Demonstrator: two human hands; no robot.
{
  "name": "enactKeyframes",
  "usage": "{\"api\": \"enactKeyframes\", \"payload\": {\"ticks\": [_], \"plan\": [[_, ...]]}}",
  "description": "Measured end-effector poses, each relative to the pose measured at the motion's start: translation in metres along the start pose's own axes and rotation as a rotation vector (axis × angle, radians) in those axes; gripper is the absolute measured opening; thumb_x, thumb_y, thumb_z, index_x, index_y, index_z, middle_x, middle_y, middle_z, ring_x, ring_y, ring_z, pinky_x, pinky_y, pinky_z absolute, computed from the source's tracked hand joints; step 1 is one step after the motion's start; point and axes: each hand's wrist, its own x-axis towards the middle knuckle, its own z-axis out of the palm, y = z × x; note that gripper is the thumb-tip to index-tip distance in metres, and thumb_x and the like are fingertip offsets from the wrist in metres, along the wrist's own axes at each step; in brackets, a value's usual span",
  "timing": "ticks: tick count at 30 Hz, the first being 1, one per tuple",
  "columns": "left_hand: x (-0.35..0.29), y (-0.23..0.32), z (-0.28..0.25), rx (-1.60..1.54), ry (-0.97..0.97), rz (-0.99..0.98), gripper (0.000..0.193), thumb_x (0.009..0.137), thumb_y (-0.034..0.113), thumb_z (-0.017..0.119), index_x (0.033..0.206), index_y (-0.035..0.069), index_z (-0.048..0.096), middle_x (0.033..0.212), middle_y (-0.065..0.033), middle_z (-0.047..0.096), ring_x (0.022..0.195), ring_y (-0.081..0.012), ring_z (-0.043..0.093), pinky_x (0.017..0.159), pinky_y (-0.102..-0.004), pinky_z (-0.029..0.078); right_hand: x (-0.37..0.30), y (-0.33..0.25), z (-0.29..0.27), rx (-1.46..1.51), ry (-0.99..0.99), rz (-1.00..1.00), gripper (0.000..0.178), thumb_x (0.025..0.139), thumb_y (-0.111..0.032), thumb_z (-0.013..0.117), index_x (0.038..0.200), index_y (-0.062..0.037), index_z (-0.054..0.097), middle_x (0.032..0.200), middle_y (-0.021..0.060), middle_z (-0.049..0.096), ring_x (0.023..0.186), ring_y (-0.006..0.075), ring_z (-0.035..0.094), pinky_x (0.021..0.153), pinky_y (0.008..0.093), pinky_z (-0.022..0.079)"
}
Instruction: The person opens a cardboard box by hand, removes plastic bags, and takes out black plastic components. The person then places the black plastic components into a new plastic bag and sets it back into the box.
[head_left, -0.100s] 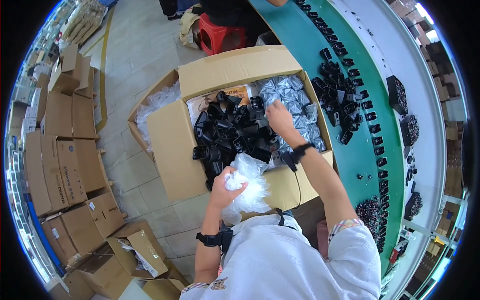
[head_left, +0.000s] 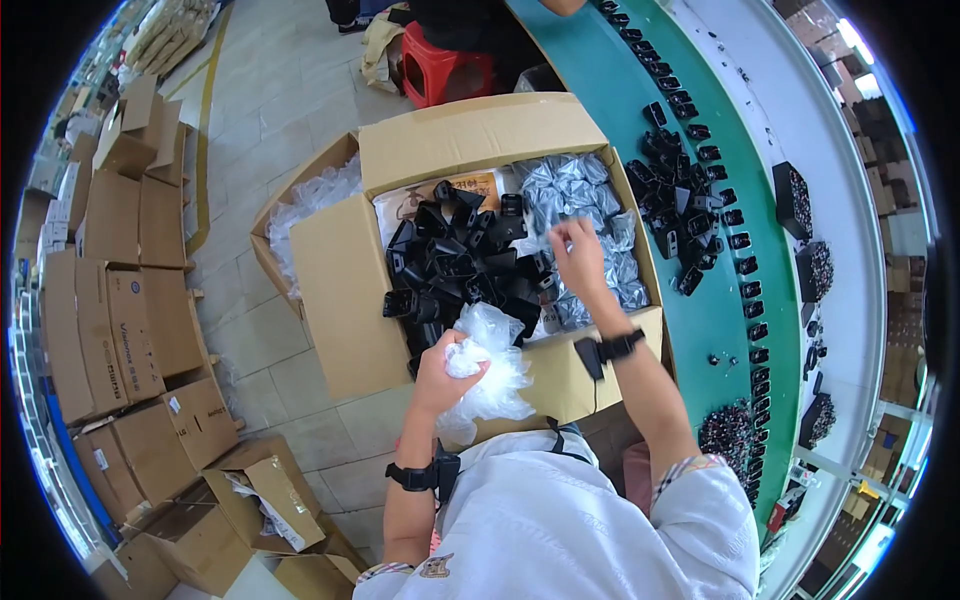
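Note:
My left hand (head_left: 440,375) is closed around a bunch of clear plastic bags (head_left: 490,375) at the near edge of an open cardboard box (head_left: 345,300). Loose black plastic housings (head_left: 455,250) fill the box's left and middle. On its right side lie several bagged parts (head_left: 570,195), silvery grey through their wrapping. Above these hovers my right hand (head_left: 582,262), fingers pinched together and slightly blurred. A pale, see-through smear shows beside its fingertips; what it holds, if anything, I cannot make out.
A green workbench (head_left: 700,330) runs along the right, with a heap of black housings (head_left: 680,190) and a long row of them. Another box with clear bags (head_left: 320,200) adjoins on the left. Cardboard cartons (head_left: 140,330) stack farther left. A red stool (head_left: 440,65) stands beyond.
My right hand has moved right and slightly toward me, away from the black housings and over the bagged parts. My left hand keeps its grip on the plastic bags.

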Motion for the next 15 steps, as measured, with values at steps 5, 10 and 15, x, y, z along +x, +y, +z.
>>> {"api": "enactKeyframes", "payload": {"ticks": [5, 10, 15], "plan": [[0.027, 0.006, 0.013, 0.306, 0.005, 0.145, 0.04, 0.07, 0.019, 0.082, 0.099, 0.004, 0.058, 0.085, -0.0121, 0.066, 0.077, -0.025, 0.067, 0.069, -0.0335, 0.052, -0.063, -0.08, -0.024, 0.331, -0.201, 0.071, 0.006, 0.085, -0.004, 0.064, 0.086, -0.0009, 0.06, 0.083, 0.011, 0.054, 0.071, 0.0242, 0.055, 0.06, 0.0329, 0.044], [0.038, 0.021, 0.023, 0.522, 0.095, 0.168, 0.047, 0.068, 0.02, 0.08, 0.107, 0.008, 0.057, 0.091, -0.0148, 0.067, 0.085, -0.0366, 0.065, 0.07, -0.0414, 0.052, -0.081, -0.094, -0.019, 0.425, -0.483, 0.086, 0.012, 0.08, -0.001, 0.065, 0.09, 0.0019, 0.06, 0.084, 0.0154, 0.055, 0.075, 0.0312, 0.06, 0.068, 0.0383, 0.049], [0.026, -0.004, 0.01, 0.724, 0.012, 0.358, 0.036, 0.069, 0.012, 0.08, 0.101, 0.006, 0.064, 0.087, -0.0146, 0.065, 0.081, -0.0333, 0.066, 0.068, -0.0384, 0.051, -0.064, -0.09, -0.029, 0.56, -0.723, -0.005, 0.015, 0.082, -0.009, 0.069, 0.091, 0.0018, 0.066, 0.085, 0.0151, 0.061, 0.072, 0.0263, 0.062, 0.066, 0.0355, 0.05]]}}
